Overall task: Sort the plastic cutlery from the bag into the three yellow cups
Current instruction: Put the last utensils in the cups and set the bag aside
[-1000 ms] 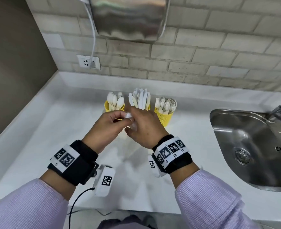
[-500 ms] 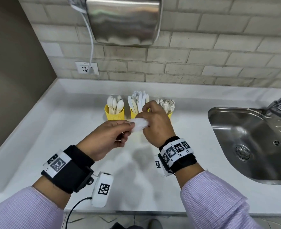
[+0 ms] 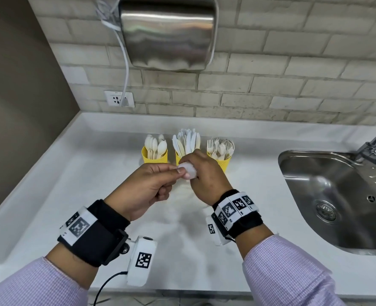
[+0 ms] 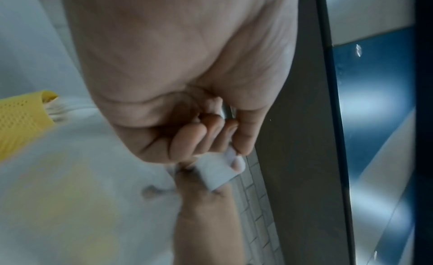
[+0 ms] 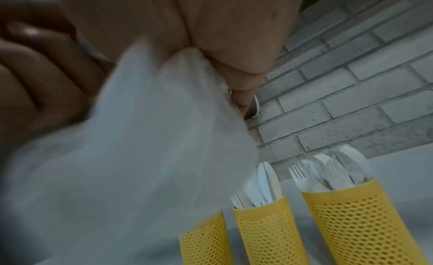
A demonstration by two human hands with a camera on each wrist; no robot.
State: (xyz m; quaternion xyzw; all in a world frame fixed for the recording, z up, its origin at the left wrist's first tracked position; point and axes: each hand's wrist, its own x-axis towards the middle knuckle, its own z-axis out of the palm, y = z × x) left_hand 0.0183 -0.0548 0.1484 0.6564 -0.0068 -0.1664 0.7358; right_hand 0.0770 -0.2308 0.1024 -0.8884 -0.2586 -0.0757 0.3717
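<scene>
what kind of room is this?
Probably a shared pantry or office kitchenette. A steel sink with a tap is set into a white counter, a steel hand dryer hangs on the brick wall, and three yellow cups of plastic cutlery stand at the back.

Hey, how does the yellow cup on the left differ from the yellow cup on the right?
The left cup holds spoons, bowls up; the right cup holds forks, tines up. The left cup stands in full view; the right cup is partly hidden behind the right hand. Both are yellow perforated cups standing upright on the white counter.
</scene>
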